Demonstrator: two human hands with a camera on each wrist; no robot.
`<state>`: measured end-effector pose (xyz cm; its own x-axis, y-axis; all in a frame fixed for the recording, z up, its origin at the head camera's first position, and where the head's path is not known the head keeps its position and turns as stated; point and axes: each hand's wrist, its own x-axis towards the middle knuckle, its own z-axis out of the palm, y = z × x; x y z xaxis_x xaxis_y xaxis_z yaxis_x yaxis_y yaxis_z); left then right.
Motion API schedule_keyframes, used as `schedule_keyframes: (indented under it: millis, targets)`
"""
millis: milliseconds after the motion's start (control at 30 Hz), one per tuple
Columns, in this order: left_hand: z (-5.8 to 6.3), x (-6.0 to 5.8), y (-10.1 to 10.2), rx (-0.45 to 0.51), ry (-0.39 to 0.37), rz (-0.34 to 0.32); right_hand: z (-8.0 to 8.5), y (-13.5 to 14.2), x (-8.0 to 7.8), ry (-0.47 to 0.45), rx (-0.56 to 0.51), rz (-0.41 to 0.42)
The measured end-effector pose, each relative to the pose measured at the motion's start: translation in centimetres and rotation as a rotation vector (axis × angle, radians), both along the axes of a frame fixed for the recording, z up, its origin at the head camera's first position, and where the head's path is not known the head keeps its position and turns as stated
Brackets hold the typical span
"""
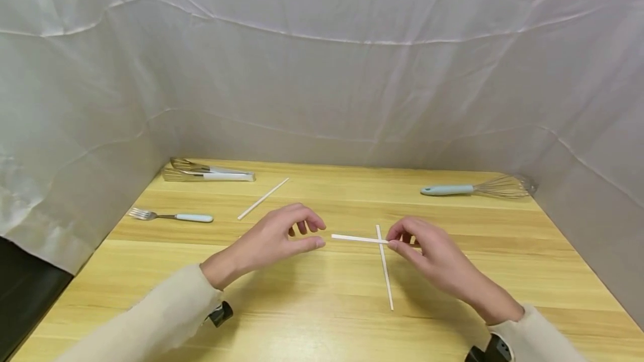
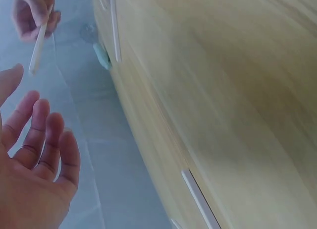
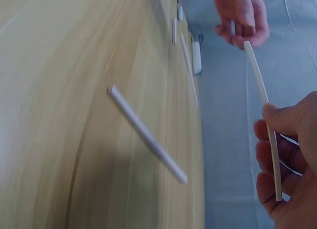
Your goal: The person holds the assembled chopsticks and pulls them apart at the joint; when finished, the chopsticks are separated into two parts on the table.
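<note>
My right hand [image 1: 435, 253] pinches one thin white stick [image 1: 354, 238] between thumb and fingers, near its right end. In the right wrist view the held stick [image 3: 258, 73] passes across the fingers, its lower end near the palm. My left hand [image 1: 282, 236] has its fingers loosely bent, with nothing between them. Its fingertips are just short of the stick's free end. A second white stick [image 1: 386, 278] lies on the table, crossed by the held one in the head view. Another white stick [image 1: 263, 199] lies slanted behind my left hand.
Metal tongs with white handles [image 1: 228, 177] lie at the back left of the wooden table [image 1: 302, 317]. A fork with a pale blue handle [image 1: 193, 218] is at the left edge. A whisk [image 1: 448, 190] lies back right. Grey cloth [image 1: 322, 94] surrounds the table's back and sides.
</note>
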<state>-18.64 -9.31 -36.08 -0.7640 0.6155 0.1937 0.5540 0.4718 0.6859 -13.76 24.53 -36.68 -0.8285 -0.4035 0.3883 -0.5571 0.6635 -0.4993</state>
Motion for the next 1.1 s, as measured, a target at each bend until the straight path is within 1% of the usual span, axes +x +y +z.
schedule_keyframes:
  millis: [133, 200, 300, 467, 600, 733, 833, 1033, 1100]
  targets:
    - [0.0, 0.5, 0.9, 0.014, -0.006, -0.024, 0.1, -1.2, 0.2, -0.021, -0.020, 0.026]
    - [-0.1, 0.7, 1.4, 0.024, -0.008, -0.032, 0.0, -1.8, 0.3, -0.014, -0.037, 0.043]
    - [-0.2, 1.1, 2.0, 0.038, -0.005, -0.044, -0.1, -2.5, 0.3, 0.019, -0.058, 0.077]
    - [-0.5, 1.6, 2.6, 0.062, -0.014, -0.056, -0.3, -3.6, 0.4, 0.084, -0.059, 0.114]
    - [-0.8, 2.1, 2.9, 0.097, -0.044, -0.041, -0.3, -4.4, 0.5, 0.109, -0.056, 0.123]
    - [-1.0, 2.4, 3.0, 0.111, -0.042, -0.007, -0.3, -4.7, 0.6, 0.118, -0.061, 0.116]
    - [-1.1, 2.7, 3.0, 0.108, -0.028, 0.010, -0.3, -4.7, 0.7, 0.090, -0.083, 0.112]
    - [-1.2, 3.1, 2.9, 0.122, -0.020, 0.020, -0.4, -4.5, 0.7, -0.014, -0.156, 0.112]
    - [-1.2, 3.2, 2.9, 0.128, -0.010, 0.023, -0.4, -4.5, 0.7, -0.021, -0.172, 0.116]
